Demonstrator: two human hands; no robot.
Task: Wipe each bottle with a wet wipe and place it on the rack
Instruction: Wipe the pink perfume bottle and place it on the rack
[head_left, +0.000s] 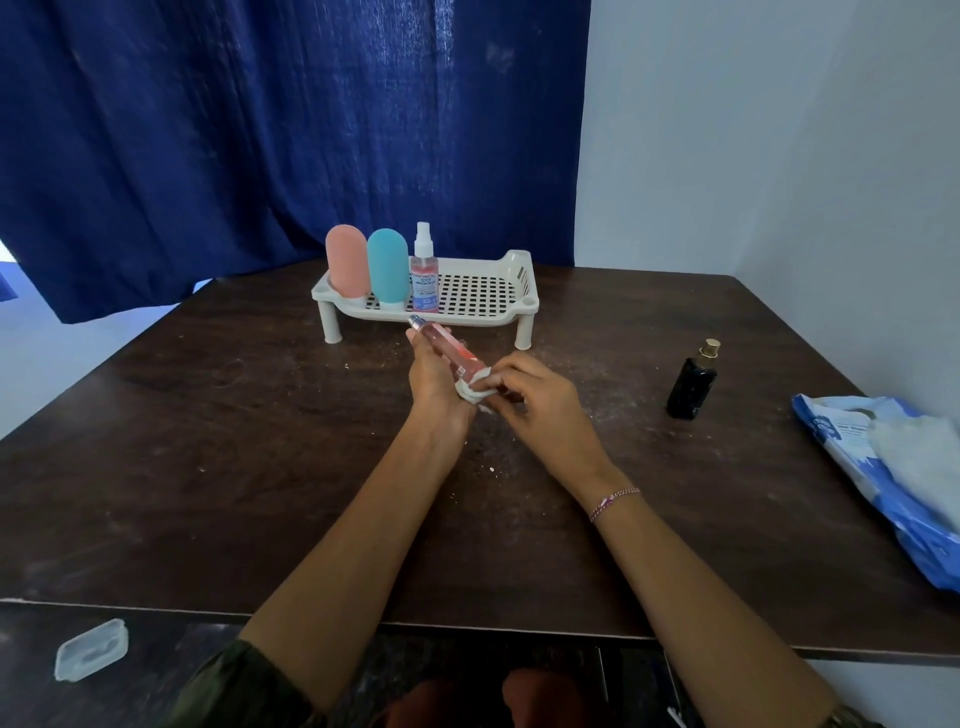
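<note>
My left hand (434, 376) grips a slim pink bottle (445, 346), tilted with its cap pointing away toward the rack. My right hand (537, 397) presses a folded white wet wipe (472, 389) against the bottle's lower end. Both hands hover over the middle of the dark wooden table (260, 467). Behind them stands a cream perforated rack (483, 291) on short legs. On its left part stand a pink tube bottle (347, 265), a teal tube bottle (388, 267) and a clear spray bottle (424, 270). A black perfume bottle (695, 380) with a gold top stands upright on the table to the right.
A blue-and-white wet wipe pack (893, 467) lies at the table's right edge. A small clear plastic lid (91, 649) sits on a lower surface at front left. A dark blue curtain (260, 130) hangs behind the table, a pale wall to the right.
</note>
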